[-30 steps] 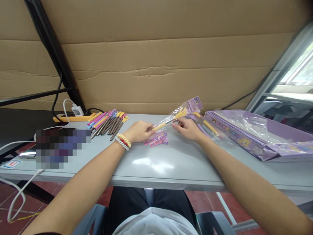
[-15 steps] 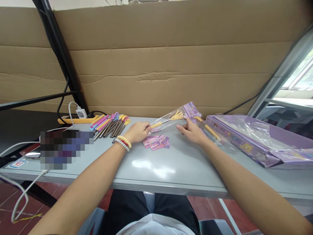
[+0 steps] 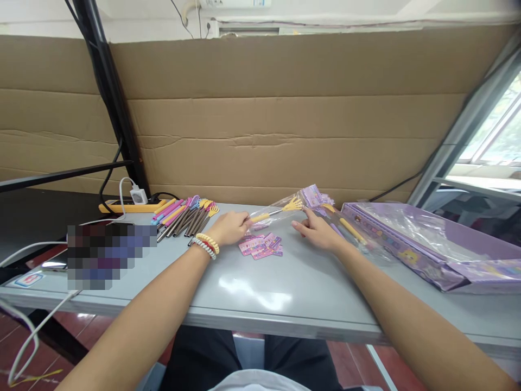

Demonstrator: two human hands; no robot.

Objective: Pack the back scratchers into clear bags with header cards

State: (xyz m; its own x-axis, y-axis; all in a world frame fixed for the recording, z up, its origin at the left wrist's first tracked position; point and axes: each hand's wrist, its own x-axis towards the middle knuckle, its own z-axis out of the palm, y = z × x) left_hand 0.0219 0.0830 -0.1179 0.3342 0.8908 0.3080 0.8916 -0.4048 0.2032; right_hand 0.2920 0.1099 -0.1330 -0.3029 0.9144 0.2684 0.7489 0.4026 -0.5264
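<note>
A yellow back scratcher [image 3: 292,204] with a claw-shaped head lies in a clear plastic bag with a purple printed top. My left hand [image 3: 231,227] is closed on its handle end, through the bag. At the claw end, my right hand [image 3: 316,229] has its index finger stretched out against the bag and its thumb apart. Small pink printed cards [image 3: 265,247] lie in a loose pile between the hands. To the right of my right hand are more bagged back scratchers [image 3: 353,230]. Loose back scratchers [image 3: 190,215] with coloured handles are heaped left of my left hand.
An open purple printed box [image 3: 431,252] with clear plastic in it stands at the right. On the left are a yellow power strip [image 3: 130,207] with a white charger, white cables and a blurred-out object [image 3: 109,255]. A cardboard wall [image 3: 264,119] closes off the back.
The camera view has tilted up a little, so the table sits lower in the picture. Both hands keep nearly the same places at the bagged back scratcher.
</note>
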